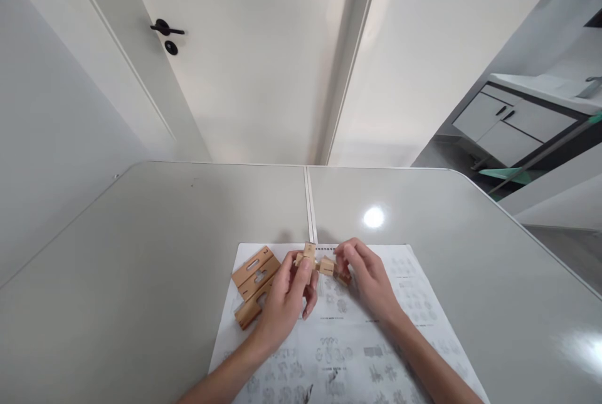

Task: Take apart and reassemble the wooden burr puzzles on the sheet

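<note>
Fingers [303, 273] of the left hand [281, 298] pinch wooden blocks [309, 249] over the sheet [350, 332], beside slotted pieces [250, 286]. The right hand [371, 275] curls its fingers near another block [326, 266]; whether they grip anything, I cannot tell.

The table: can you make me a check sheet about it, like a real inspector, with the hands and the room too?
Surface: grey table with a seam; a printed sheet lies on it.
Things in use: flat wooden pieces with cut-out holes, one marked 2, beside the left hand; a light wooden block between the hands.
Clutter: nothing seen, except a tiny dark speck.
Hands: left holds small wooden blocks; right hand is by the block, its grip unclear.
Cables: nothing seen.
Surroundings: pale door with a black handle; white cabinet at far right.
</note>
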Demonstrator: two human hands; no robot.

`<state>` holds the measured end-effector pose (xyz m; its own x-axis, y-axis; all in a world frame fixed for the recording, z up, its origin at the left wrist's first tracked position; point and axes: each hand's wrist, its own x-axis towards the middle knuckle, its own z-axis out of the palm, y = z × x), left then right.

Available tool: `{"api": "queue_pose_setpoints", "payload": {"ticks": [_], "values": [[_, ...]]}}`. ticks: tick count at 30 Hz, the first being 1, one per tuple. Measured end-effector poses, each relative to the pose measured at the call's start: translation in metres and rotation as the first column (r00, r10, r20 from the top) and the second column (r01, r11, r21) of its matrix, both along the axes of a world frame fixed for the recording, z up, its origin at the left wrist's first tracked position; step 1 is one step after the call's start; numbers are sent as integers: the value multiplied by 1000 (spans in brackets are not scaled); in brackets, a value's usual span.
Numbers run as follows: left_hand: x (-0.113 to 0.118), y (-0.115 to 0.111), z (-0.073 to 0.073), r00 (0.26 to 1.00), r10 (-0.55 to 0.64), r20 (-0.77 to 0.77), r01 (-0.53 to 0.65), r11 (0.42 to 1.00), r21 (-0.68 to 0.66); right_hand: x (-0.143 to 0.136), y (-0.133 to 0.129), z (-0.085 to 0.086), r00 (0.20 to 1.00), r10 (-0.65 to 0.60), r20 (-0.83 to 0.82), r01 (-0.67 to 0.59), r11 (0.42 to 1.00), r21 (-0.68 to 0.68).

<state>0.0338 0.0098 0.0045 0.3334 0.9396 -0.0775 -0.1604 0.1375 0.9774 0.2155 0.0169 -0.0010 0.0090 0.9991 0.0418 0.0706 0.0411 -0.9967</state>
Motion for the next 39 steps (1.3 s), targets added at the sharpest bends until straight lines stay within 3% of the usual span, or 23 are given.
{"api": "queue_pose_setpoints", "payload": {"ticks": [3, 6, 13, 19, 22, 27, 33, 39], "values": [[-1, 2, 1, 999, 48, 22, -47, 998, -39, 2, 4, -4, 977, -184, 112, 188, 982, -26], [-2, 3, -3, 997, 72, 37, -69, 995, -78, 3, 7, -9, 950, -203, 239, 211, 977, -10], [-2, 4, -1, 998, 60, 20, -58, 995, -86, 2, 8, -16, 910, -113, 398, 75, 991, 112], [-1, 4, 0, 998, 56, 28, -52, 993, -110, 3, 8, -23, 805, -28, 592, -143, 961, 239], [-1, 3, -2, 997, 50, 53, -42, 989, -143, 4, 8, -22, 770, -14, 638, -187, 951, 246], [-1, 2, -5, 998, 41, 58, -32, 988, -154, 4, 8, -19, 843, 28, 538, -170, 962, 215], [-1, 2, -8, 998, 30, 47, -22, 988, -156, 4, 7, -15, 951, 12, 310, -34, 997, 68], [-1, 2, -6, 999, 20, 36, -14, 989, -145, 5, 7, -9, 994, 0, 111, 5, 999, -42]]}}
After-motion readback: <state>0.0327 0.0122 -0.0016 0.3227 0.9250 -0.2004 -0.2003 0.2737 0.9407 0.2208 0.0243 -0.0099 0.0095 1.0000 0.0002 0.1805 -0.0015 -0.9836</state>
